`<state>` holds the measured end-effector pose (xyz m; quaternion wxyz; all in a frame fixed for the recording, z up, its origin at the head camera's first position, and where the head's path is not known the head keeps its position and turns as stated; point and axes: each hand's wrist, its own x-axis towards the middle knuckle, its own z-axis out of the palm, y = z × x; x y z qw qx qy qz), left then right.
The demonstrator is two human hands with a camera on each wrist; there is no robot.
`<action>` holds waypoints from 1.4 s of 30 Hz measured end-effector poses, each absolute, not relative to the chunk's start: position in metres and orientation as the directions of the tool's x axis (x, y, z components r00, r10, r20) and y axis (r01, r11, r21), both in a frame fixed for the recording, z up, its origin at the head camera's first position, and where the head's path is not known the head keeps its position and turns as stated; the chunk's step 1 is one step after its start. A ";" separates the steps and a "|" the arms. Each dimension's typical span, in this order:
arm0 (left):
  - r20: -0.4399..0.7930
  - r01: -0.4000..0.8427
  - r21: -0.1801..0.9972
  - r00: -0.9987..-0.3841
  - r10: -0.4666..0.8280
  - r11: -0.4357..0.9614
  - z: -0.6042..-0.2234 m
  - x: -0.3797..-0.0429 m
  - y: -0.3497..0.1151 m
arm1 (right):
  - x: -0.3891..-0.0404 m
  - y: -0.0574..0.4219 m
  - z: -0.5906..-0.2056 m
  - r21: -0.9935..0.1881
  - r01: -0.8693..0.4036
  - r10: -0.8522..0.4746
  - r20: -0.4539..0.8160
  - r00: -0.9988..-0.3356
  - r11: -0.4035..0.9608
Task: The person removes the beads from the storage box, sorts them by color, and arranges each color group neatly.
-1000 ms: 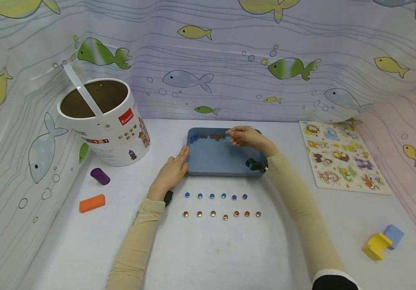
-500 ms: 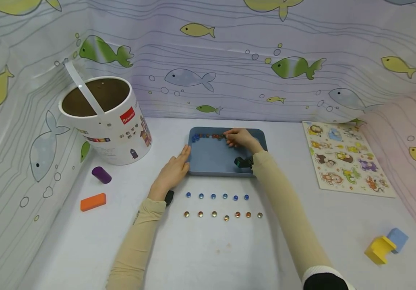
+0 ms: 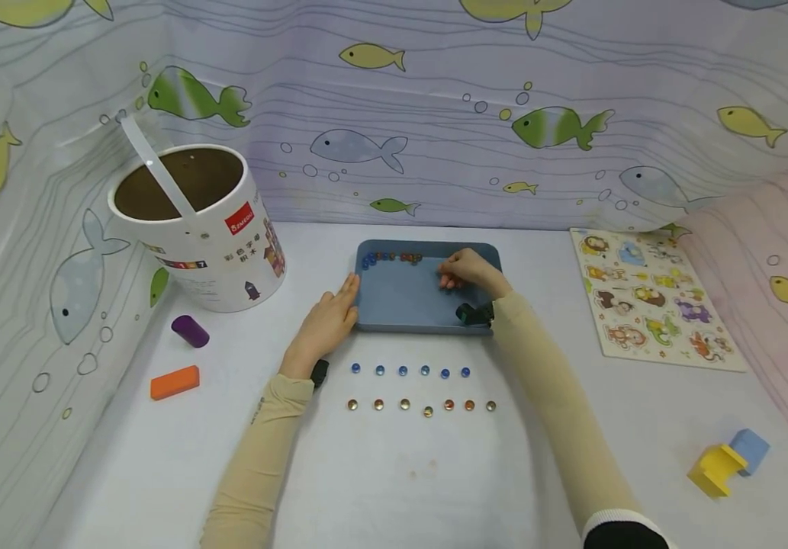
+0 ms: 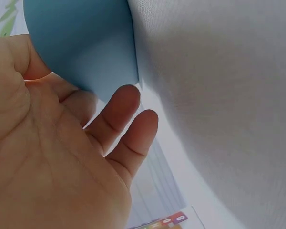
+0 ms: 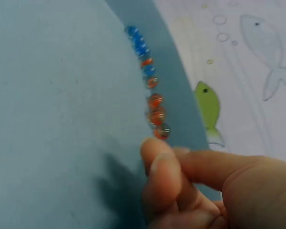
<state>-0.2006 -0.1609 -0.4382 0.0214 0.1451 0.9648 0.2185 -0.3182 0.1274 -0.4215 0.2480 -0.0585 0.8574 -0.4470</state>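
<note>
A: Where do your marbles [image 5: 149,70] lie?

B: Some sit in your tray [image 3: 394,301], strung along its far wall, blue toward the left, orange nearer your right hand [image 3: 469,271]. Others stand on the table [image 3: 400,480] in front: a blue row [image 3: 403,371], and an amber row [image 3: 404,405] closer to you.

A: And are you gripping anything?

B: Your right thumb and forefinger meet in a pinch over the tray; whether a marble hides between them, I can't tell. Your left hand [image 3: 325,324] holds nothing: its fingers lie extended, tips at the tray's left edge.

A: What could trip you up?

B: Round glass, mostly. If you have one pinched, a squeeze off-centre could shoot it out. If your left fingers shove the tray, its marbles could roll out of line. Brush the string's right end and the neighbours may scatter.

A: Outside the tray?

B: Your right sleeve [image 3: 558,396] passes beside both rows; swing that arm inward, low, and you could sweep the end marbles away.
</note>
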 end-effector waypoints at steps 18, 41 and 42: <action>-0.003 0.276 0.455 -0.950 0.311 0.847 -0.436 -0.201 -0.162 | -0.209 0.212 -0.411 -0.906 0.019 -0.522 -0.261 -0.812 0.423; -0.008 0.259 0.473 -0.955 0.298 0.842 -0.437 -0.200 -0.161 | -0.122 0.238 -0.460 -0.885 0.038 -0.627 -0.358 -0.692 0.464; -0.007 0.261 0.473 -0.954 0.300 0.842 -0.437 -0.200 -0.160 | -0.122 0.238 -0.459 -0.881 0.033 -0.623 -0.360 -0.694 0.472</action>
